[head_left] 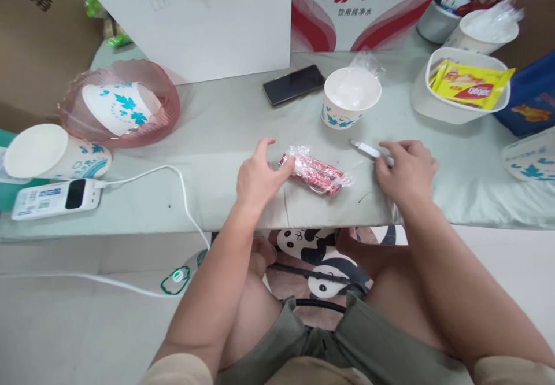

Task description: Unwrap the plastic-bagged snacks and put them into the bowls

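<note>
A small bundle of red-wrapped sticks in clear crinkled plastic lies near the table's front edge. Beside its left end is my left hand, fingers spread, with the thumb tip resting at the plastic. To the right, my right hand is curled over a slim white pen-shaped tool, whose tip points left and away from me. Part of the tool is hidden under the fingers, and its exact kind is unclear. Behind the bundle stands a white paper cup with blue leaf prints and clear plastic inside.
A phone lies behind the bundle. At left are a pink bowl holding a paper cup, another tipped cup, and a power bank with a white cable. At right, a white container holds yellow snack packets. Boxes line the back.
</note>
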`<state>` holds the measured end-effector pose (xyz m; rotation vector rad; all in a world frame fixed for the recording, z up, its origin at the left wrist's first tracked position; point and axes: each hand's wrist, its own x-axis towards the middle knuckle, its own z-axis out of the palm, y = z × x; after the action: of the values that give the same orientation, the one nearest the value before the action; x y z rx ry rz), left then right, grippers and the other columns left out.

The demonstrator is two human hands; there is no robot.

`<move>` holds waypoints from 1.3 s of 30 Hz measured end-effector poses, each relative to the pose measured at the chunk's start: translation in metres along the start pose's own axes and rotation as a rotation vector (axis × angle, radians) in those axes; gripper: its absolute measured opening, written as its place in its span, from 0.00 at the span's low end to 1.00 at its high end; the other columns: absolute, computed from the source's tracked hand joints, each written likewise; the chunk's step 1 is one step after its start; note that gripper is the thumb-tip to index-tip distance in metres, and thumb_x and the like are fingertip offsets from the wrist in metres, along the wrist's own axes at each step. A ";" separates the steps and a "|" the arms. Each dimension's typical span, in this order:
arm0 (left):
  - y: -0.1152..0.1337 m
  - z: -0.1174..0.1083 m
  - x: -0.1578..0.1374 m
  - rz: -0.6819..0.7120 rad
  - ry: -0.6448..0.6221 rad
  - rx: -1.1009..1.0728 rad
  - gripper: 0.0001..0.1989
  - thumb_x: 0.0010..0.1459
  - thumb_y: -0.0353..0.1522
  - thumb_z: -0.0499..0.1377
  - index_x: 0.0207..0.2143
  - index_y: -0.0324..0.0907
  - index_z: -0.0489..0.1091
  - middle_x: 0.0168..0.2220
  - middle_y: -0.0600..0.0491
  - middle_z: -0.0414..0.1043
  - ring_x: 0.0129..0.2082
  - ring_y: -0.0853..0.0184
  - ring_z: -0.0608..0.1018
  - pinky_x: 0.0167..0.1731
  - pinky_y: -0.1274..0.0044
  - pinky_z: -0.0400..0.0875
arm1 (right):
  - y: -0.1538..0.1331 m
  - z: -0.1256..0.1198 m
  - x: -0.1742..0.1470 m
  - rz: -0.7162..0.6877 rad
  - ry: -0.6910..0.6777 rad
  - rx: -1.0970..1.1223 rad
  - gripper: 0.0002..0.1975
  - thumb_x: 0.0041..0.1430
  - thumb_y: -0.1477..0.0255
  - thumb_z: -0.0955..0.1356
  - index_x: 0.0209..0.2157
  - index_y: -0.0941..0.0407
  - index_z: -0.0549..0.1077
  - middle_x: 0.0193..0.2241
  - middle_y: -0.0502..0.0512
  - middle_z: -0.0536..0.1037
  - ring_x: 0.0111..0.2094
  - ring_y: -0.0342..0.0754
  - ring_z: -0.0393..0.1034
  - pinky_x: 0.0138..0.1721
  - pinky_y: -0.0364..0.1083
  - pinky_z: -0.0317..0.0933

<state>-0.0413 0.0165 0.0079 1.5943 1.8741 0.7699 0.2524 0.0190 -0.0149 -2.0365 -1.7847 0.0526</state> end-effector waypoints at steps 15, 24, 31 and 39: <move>-0.006 0.006 0.006 0.339 -0.103 -0.064 0.06 0.59 0.34 0.61 0.37 0.42 0.75 0.39 0.51 0.76 0.40 0.64 0.77 0.43 0.72 0.71 | -0.047 0.014 -0.033 -0.594 -0.228 0.399 0.11 0.55 0.79 0.63 0.33 0.53 0.76 0.33 0.57 0.75 0.37 0.53 0.69 0.42 0.53 0.63; -0.012 0.006 0.011 0.268 -0.075 -0.190 0.05 0.60 0.32 0.58 0.36 0.42 0.74 0.41 0.50 0.79 0.41 0.64 0.80 0.44 0.72 0.73 | -0.035 0.011 -0.028 -0.583 -0.154 0.439 0.10 0.52 0.81 0.64 0.28 0.53 0.73 0.34 0.56 0.75 0.36 0.52 0.70 0.39 0.51 0.63; -0.009 0.009 0.008 0.382 -0.240 -0.196 0.04 0.56 0.32 0.62 0.35 0.42 0.76 0.47 0.48 0.80 0.46 0.61 0.81 0.50 0.69 0.73 | -0.037 0.009 -0.027 -0.592 -0.191 0.484 0.09 0.52 0.80 0.65 0.30 0.53 0.74 0.35 0.56 0.77 0.35 0.52 0.71 0.37 0.50 0.64; -0.027 -0.004 0.027 0.009 0.042 -0.559 0.07 0.52 0.31 0.62 0.34 0.43 0.68 0.30 0.55 0.77 0.32 0.68 0.81 0.33 0.77 0.76 | -0.021 0.006 -0.019 -0.560 -0.198 0.441 0.08 0.52 0.80 0.65 0.29 0.53 0.73 0.33 0.56 0.76 0.34 0.52 0.72 0.37 0.50 0.64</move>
<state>-0.0660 0.0399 -0.0107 1.2339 1.4948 1.2099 0.2274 0.0042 -0.0176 -1.2215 -2.1689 0.4469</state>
